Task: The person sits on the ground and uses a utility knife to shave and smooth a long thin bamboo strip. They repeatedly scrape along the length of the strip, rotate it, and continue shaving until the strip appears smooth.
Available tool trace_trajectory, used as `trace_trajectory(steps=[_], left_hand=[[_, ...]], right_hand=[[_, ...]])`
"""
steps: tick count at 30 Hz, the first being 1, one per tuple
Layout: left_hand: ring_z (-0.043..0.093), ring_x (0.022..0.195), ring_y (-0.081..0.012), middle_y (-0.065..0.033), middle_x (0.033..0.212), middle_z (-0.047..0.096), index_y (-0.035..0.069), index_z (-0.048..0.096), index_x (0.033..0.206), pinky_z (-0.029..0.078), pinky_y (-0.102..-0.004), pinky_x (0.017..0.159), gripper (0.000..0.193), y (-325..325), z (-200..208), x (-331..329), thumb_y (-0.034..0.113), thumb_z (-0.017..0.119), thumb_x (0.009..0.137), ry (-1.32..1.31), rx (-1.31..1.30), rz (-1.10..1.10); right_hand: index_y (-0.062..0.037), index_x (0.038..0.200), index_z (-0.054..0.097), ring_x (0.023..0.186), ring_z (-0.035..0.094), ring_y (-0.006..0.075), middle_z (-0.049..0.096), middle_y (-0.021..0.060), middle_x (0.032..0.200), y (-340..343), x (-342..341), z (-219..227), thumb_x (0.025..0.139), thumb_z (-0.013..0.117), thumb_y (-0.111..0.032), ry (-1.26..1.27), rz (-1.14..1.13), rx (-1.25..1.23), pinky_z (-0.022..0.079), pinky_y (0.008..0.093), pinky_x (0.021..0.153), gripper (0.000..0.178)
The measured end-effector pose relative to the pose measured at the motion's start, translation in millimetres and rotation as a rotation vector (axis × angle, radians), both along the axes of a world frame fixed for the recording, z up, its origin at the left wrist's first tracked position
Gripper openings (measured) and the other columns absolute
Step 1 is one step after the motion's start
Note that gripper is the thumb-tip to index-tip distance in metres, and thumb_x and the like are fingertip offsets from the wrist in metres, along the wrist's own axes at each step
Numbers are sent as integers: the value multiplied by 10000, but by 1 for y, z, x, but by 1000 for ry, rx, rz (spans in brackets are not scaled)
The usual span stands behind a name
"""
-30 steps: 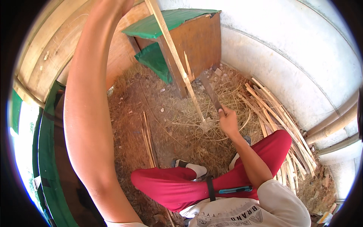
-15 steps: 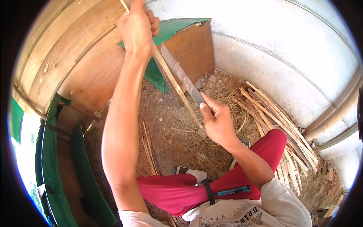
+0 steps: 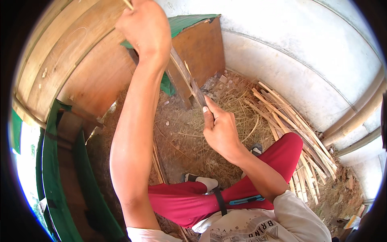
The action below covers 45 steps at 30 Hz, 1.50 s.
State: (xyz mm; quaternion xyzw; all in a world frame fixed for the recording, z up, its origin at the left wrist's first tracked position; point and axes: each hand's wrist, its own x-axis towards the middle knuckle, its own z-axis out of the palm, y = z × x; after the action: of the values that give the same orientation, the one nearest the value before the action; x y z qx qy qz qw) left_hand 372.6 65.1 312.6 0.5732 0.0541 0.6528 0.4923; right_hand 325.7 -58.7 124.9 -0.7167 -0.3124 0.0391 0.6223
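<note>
The stick [image 3: 182, 72] is mostly hidden by the raised, gripping left hand [image 3: 147, 28], while the right hand [image 3: 219, 127] clasps a knife [image 3: 197, 93] against it.

Your left hand [image 3: 147, 30] is raised high, gripping a stick [image 3: 186, 76] that slants down to your right hand [image 3: 219, 129]. A cabinet [image 3: 201, 48] stands behind the stick. A pile of strips [image 3: 298, 129] lies right of your legs [image 3: 225, 193], along the wall [image 3: 306, 52].
</note>
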Motion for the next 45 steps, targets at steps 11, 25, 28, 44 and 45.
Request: trace_trajectory(steps=[11,25,28,44,45], left_hand=[[345,493,-114,23,590,333,129,401,728,272,-315,456,308,-17,-3,6,234,503,999,-30,-14,132],[256,512,-118,1,606,280,91,327,701,192,-323,479,304,-7,4,-13,100,484,961,72,-51,-217],[241,509,-112,4,599,270,104,306,691,178,-320,480,320,-15,5,-9,91,479,960,65,-45,-224],[283,493,-95,12,589,325,127,344,694,208,-303,464,290,-27,-3,-4,128,459,960,97,-15,-98],[280,494,-96,11,591,320,125,341,694,206,-304,466,290,-26,-2,-5,123,460,958,89,-21,-93]], right_hand=[[81,1365,560,509,672,291,665,292,717,3,2,-56,971,534,-4,-23,-64,-29,519,404,502,404],[22,1405,529,509,660,289,612,252,623,-13,-8,15,996,550,-27,32,23,75,470,405,510,413],[26,1404,521,483,646,290,604,251,614,-6,-2,-5,994,549,-21,62,-9,67,460,411,491,414],[72,1345,566,563,682,301,662,252,714,-19,-2,1,986,573,-40,110,25,-14,492,410,575,376],[68,1348,568,549,675,286,659,248,702,-16,-3,-4,986,572,-40,76,14,18,486,403,557,377]])
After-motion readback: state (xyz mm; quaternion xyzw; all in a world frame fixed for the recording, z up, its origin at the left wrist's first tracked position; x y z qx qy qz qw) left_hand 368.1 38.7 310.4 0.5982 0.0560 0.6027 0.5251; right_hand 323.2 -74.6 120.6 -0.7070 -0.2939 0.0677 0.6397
